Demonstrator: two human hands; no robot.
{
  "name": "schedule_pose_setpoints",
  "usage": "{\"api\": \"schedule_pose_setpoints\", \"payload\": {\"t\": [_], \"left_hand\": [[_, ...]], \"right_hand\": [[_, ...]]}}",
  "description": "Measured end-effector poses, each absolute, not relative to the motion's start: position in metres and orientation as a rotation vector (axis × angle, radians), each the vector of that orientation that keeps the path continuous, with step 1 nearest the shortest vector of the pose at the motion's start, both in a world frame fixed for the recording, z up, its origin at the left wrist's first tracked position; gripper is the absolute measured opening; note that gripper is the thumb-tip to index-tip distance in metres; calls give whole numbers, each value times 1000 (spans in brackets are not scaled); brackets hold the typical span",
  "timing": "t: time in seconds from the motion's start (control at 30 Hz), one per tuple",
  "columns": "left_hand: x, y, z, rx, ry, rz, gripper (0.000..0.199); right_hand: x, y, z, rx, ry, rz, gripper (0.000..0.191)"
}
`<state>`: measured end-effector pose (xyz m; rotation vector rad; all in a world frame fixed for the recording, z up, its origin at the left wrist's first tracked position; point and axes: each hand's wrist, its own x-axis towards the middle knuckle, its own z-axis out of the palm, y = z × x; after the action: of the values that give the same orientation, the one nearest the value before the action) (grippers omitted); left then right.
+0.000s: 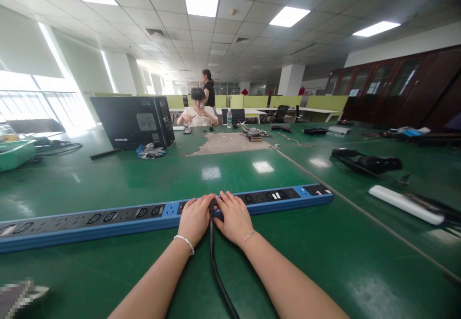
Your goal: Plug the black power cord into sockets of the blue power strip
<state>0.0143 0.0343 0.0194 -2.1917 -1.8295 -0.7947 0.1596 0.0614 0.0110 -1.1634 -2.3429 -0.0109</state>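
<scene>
Blue power strip: it (158, 223) is lying on the green counter (298, 256) in front of us, its socket face looking upward.
Long axis: the strip is running left to right across our view, its right end sitting a little farther from us and its left end leaving the picture.
Black plug: it (212, 204) is standing at the strip, between our hands; our fingers are hiding its nose, so we cannot tell how deep it is sitting.
Left hand: it (196, 220) is gripping the plug from the left, fingers curling over the strip.
Right hand: it (234, 218) is gripping from the right, fingers lying over the socket face.
Black cable: it (213, 261) is leaving the plug toward us, bending rightward between our forearms.
White stickers: these (276, 195) are marking sockets right of our hands; any print is staying too small to read.
Case label: a pale label (147, 122) is showing on the black casing (122, 127); its text is escaping us.
Water bottle: it (229, 118) is standing at the far side, its wrapper also unreadable.
Gloves: they (150, 152) are lying beside the casing.
Seated co-worker: this person (198, 116) is working across the counter, holding up both hands.
</scene>
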Motion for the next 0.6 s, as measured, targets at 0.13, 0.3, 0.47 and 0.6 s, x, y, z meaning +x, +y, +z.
{"api": "schedule_pose_setpoints", "payload": {"t": [0.13, 0.3, 0.47, 0.6], "left_hand": [[15, 36, 17, -2152, -1828, -797, 39], [15, 37, 15, -2150, -1842, -799, 41], [14, 38, 12, -2157, -1850, -798, 43], [15, 38, 12, -2167, -1866, -803, 42]], "right_hand": [[159, 61, 11, -1176, -2339, -8, 55], [158, 60, 11, -1191, -2342, -11, 56], [158, 60, 11, -1188, -2332, -18, 55], [158, 60, 11, -1186, -2327, -23, 55]]}}
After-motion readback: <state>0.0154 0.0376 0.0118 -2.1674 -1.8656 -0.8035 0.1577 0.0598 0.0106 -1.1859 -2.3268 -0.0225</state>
